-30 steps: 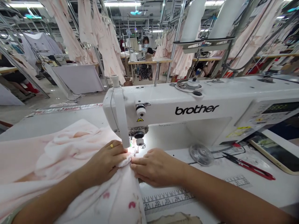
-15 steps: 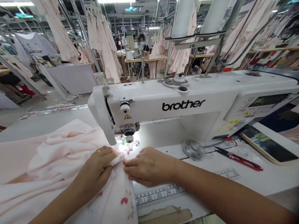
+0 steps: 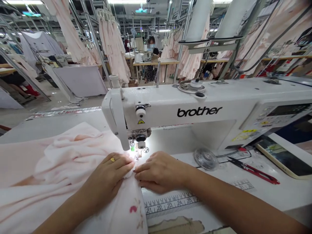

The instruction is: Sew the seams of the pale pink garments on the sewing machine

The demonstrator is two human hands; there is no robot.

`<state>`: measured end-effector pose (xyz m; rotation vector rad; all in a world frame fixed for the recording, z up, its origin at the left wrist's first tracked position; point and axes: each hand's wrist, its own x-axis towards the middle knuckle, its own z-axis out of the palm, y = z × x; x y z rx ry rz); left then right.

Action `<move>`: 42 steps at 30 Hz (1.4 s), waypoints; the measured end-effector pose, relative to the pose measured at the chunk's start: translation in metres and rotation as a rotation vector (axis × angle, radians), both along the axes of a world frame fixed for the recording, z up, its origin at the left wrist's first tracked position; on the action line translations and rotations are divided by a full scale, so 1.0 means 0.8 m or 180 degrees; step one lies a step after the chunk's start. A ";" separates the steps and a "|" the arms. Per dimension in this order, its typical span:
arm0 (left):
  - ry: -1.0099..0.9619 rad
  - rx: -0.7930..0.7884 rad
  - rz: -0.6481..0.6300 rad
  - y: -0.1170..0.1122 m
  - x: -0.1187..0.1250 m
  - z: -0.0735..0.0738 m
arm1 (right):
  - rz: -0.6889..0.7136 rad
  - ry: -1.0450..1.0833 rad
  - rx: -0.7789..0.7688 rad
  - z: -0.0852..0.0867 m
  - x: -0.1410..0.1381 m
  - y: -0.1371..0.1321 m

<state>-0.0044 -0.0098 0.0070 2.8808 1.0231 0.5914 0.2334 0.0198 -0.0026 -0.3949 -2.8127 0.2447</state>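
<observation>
Pale pink fabric (image 3: 73,156) with small flower prints lies bunched over the left of the sewing machine table, its right edge running under the lit needle area. My left hand (image 3: 113,174), with a gold ring, presses on it just in front of the presser foot (image 3: 133,148), fingers closed on the folded edge. Close on the right, my right hand (image 3: 159,174) pinches the same edge between thumb and fingers. The fingertips of both hands nearly meet. The white sewing machine (image 3: 170,110) stands directly behind them. The needle tip cannot be made out in the glare.
Right of my hands lie a clear plastic bobbin case (image 3: 206,158), red thread snips (image 3: 255,170) and a phone (image 3: 285,157). A printed ruler (image 3: 175,204) runs along the table front. Thread cones (image 3: 198,22) stand above. Beyond, a person (image 3: 151,48) sits among hanging pink garments (image 3: 114,48).
The view has shifted slightly, so everything sits further right. My left fingers have come a little closer to my right fingertips, covering more of the folded edge. The machine display's green digits no longer show.
</observation>
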 end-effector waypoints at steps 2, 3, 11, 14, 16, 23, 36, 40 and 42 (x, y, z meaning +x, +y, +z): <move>0.0008 0.0125 -0.0030 -0.001 0.001 0.000 | -0.0274 0.0036 0.0028 0.003 -0.002 0.001; 0.0022 0.0170 -0.0052 -0.001 0.002 0.001 | -0.0455 0.0061 0.0027 0.005 -0.003 0.001; 0.0031 0.0017 0.0163 -0.008 0.004 0.002 | -0.0912 -0.0072 -0.0150 0.013 -0.010 0.000; -0.0098 -0.0028 0.0265 -0.011 0.001 -0.001 | -0.0947 -0.0045 -0.0208 0.010 -0.011 0.001; -0.0158 0.0053 0.0311 -0.012 0.000 -0.002 | -0.0932 -0.0019 -0.0227 0.009 -0.011 0.001; 0.0101 -0.0095 0.0320 -0.009 0.004 0.002 | -0.0891 -0.0038 -0.0123 0.010 -0.011 0.002; 0.0281 0.0029 0.0024 0.008 -0.013 -0.012 | -0.1013 -0.0128 -0.0150 0.013 -0.012 0.000; 0.0238 0.0063 0.0049 0.028 -0.013 -0.011 | -0.1192 -0.0185 -0.0241 0.014 -0.010 0.004; 0.0225 0.0066 0.0089 0.034 -0.012 -0.010 | -0.1215 -0.0184 -0.0229 0.014 -0.009 0.006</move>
